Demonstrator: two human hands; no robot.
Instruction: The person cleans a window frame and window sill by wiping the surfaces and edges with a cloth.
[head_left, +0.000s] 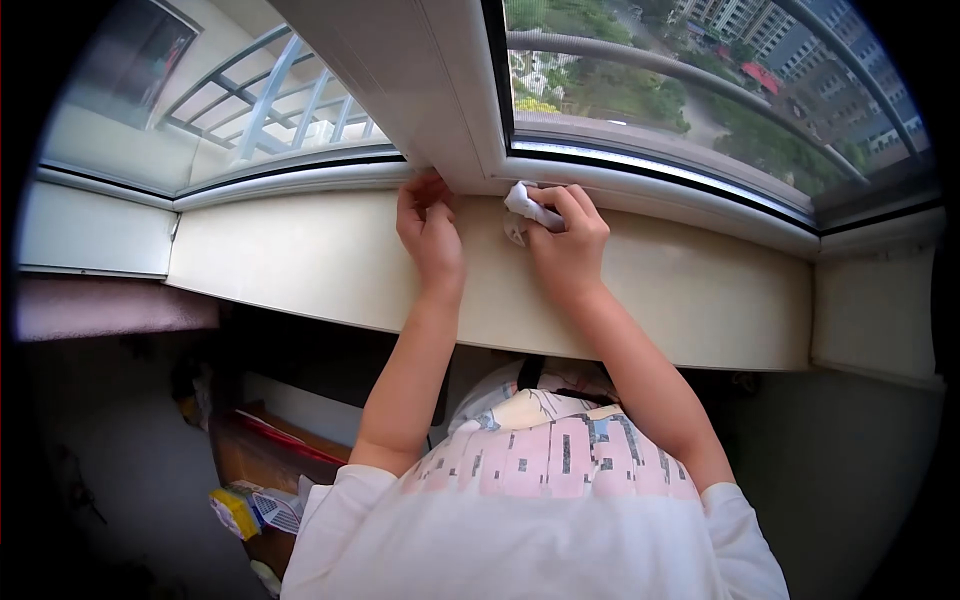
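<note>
Head view, seen from above and looking forward and down at a window sill [700,290]. From my remote station I take the picture's centre as the middle of the dial. At 1 o'clock is a crumpled white wad [522,203], of cloth or tissue, I cannot tell which; it lies against the lower edge of the window frame [440,110], where the frame meets the sill. The right hand [570,235], just beyond it towards 2 o'clock, grips this wad between thumb and bent fingers, and a loose end hangs below. The left hand [432,230], at 11 o'clock, has its fingers curled at the foot of the frame's thick post; its fingertips lie in shadow, so I cannot tell whether they hold anything. Right pane [640,110], between 1 and 2 o'clock: trees and buildings show through it. Left pane [275,110], between 10 and 11: a pale railing shows behind it. At 6 o'clock I note the person's white shirt [540,540]; between 7 and 8, a yellow packet [235,513]; at 9, a pink fabric edge [115,308].
</note>
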